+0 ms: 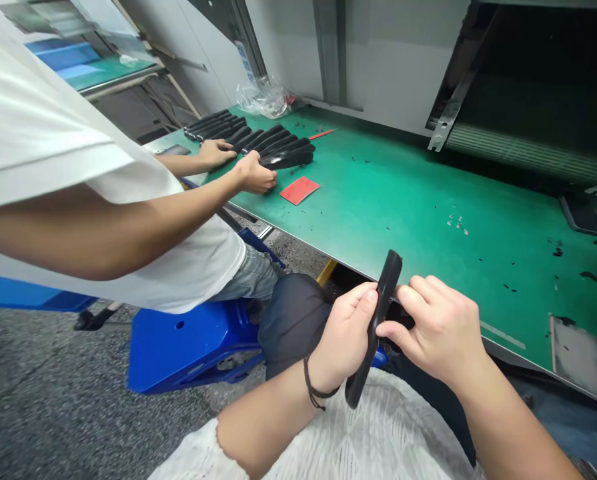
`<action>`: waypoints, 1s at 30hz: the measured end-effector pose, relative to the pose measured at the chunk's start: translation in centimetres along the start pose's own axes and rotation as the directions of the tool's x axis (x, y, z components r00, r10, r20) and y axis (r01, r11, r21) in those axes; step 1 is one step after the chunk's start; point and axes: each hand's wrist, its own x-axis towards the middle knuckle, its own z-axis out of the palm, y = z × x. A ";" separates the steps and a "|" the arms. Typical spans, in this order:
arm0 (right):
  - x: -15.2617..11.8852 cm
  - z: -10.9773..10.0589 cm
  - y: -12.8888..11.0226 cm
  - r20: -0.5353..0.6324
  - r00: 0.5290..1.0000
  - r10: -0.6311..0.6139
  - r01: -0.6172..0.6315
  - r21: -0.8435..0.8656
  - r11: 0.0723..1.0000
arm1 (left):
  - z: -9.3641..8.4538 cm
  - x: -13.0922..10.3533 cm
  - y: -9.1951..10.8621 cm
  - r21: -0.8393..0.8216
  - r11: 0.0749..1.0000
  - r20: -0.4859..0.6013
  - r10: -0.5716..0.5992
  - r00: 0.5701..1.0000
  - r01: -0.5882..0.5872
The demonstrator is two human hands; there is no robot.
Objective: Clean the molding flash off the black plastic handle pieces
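A long, smooth black handle-shaped piece (389,272) is held at a slant above my lap, just off the table's front edge. My left hand (345,327) is closed around its middle, with the thumb along the upper side. At the piece's right side is my right hand (435,327), its fingers curled and its thumb tip against the piece. Whatever lies between those fingertips, if anything, is too small and dark to make out.
A co-worker's hands (251,173) touch a row of similar black pieces (278,141) on the green table (373,200). Nearby lie a red card (299,190) and a clear plastic bag (265,99). Black scraps, a phone (581,213) and a grey plate (577,357) are rightward. A blue stool (178,350) stands left.
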 end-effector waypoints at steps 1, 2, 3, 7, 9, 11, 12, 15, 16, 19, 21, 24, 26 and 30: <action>-0.1 0.1 -0.2 0.005 1.000 0.000 0.000 0.011 1.000 | 0.0 0.1 0.2 -0.006 1.000 0.007 -0.001 1.000 0.001; -0.2 0.1 -0.3 0.011 1.000 0.001 -0.001 0.020 1.000 | 0.0 0.2 0.3 -0.013 1.000 0.017 -0.004 1.000 0.004; -0.3 0.2 -0.5 0.015 1.000 0.001 -0.002 0.029 1.000 | 0.0 0.3 0.4 -0.017 1.000 0.020 -0.004 1.000 0.004; -0.5 0.1 -0.8 0.020 1.000 0.002 -0.003 0.034 0.999 | 0.1 0.7 0.7 0.000 1.000 0.006 0.016 1.000 -0.016; -0.6 0.2 -0.7 0.028 1.000 -0.001 0.000 0.035 0.999 | 0.2 0.8 0.7 0.014 1.000 -0.001 0.024 1.000 -0.024; -0.7 0.3 -0.6 0.034 0.999 0.002 -0.003 0.031 1.000 | 0.3 0.9 0.5 0.025 0.999 -0.005 0.023 1.000 -0.023; -0.7 0.3 -0.6 0.035 0.999 0.001 -0.002 0.030 1.000 | 0.3 0.9 0.5 0.023 1.000 -0.007 0.021 1.000 -0.021; -0.7 0.4 -0.8 0.043 0.999 -0.015 0.014 0.039 0.999 | 0.2 1.0 0.4 -0.019 1.000 -0.015 0.014 1.000 -0.015; -0.7 0.4 -0.9 0.048 0.999 -0.020 0.018 0.044 0.999 | 0.2 1.0 0.4 -0.032 0.999 -0.023 0.015 1.000 -0.016; -0.9 0.4 -1.4 0.058 0.998 -0.030 0.027 0.050 0.998 | 0.2 1.1 0.6 -0.051 0.999 -0.046 0.005 0.999 -0.007; -1.1 0.4 -1.6 0.067 0.997 -0.043 0.040 0.046 0.998 | 0.2 1.2 0.7 -0.066 0.998 -0.062 -0.015 0.998 0.011; -1.5 0.5 -1.7 0.074 0.996 -0.048 0.046 0.036 0.998 | 0.3 1.3 0.8 -0.074 0.997 -0.088 -0.032 0.996 0.026; -1.6 0.6 -1.7 0.066 0.997 -0.047 0.046 0.017 0.999 | 0.5 1.4 0.8 -0.082 0.996 -0.092 -0.050 0.995 0.042; -1.8 0.6 -1.6 0.042 0.998 -0.055 0.057 -0.037 0.998 | 0.7 1.5 0.9 -0.105 0.992 -0.099 -0.074 0.992 0.063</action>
